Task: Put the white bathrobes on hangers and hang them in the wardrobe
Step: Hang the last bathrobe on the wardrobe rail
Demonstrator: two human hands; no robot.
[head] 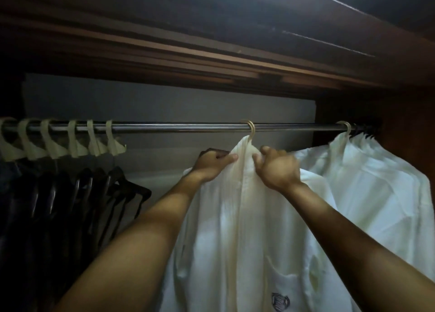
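White towelling hangs at the middle of the wardrobe: one white bathrobe [235, 217] is already on its hanger, whose pale hook [251, 129] sits over the steel rail [176, 126]. A second white robe [367, 184] hangs at about three o'clock from it, on its own hook [344, 127] near the rail's right end.

The person reaches up with both arms. The left hand [211, 164] has its fingers [229, 157] curled into the collar on the left side of the hook, and the right hand [277, 168] pinches the collar on the right side, thumb and fingers [257, 160] clamped on cloth. Both grip the robe just below the hook, nearly touching each other.

This looks like the settling step: the robe is hung and the collar is being squared on the hanger. To do it well, I would pull both lapels down evenly so the shoulders sit level, keep the hook fully over the rail, and let go only when the cloth does not slide. Tugging harder on one side could tip the hanger.

Over at nine o'clock, a row of dark empty hangers [98, 194] with pale paper collars [70, 142] waits on the same rail.
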